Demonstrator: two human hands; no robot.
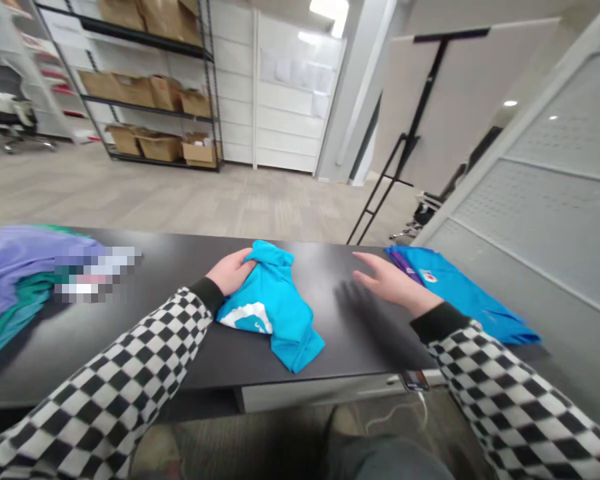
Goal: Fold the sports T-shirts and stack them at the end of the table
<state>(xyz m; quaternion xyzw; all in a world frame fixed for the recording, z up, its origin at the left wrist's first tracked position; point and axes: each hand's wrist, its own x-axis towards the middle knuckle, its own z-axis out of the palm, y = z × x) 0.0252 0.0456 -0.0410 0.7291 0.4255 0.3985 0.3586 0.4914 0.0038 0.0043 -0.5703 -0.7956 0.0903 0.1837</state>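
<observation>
A bright blue T-shirt (285,300) with a white print lies bunched on the dark table, its upper end lifted a little. My left hand (231,270) grips it at the upper left, thumb on top and the other fingers hidden behind the cloth. Above the table to the right, my right hand (385,279) is held apart from the shirt with fingers stretched out and nothing in them; its shadow falls on the tabletop. Close to that hand, at the right end, lies a flat stack of folded blue shirts (460,293) with a purple one showing at the edge.
Loose purple and green clothes (25,280) are heaped on the left of the table (160,280), beside a pixelated patch. A phone (415,381) with a cable is at the front edge. Beyond stand a black stand (420,107), a shelf with cardboard boxes (163,147) and a whiteboard panel (555,180).
</observation>
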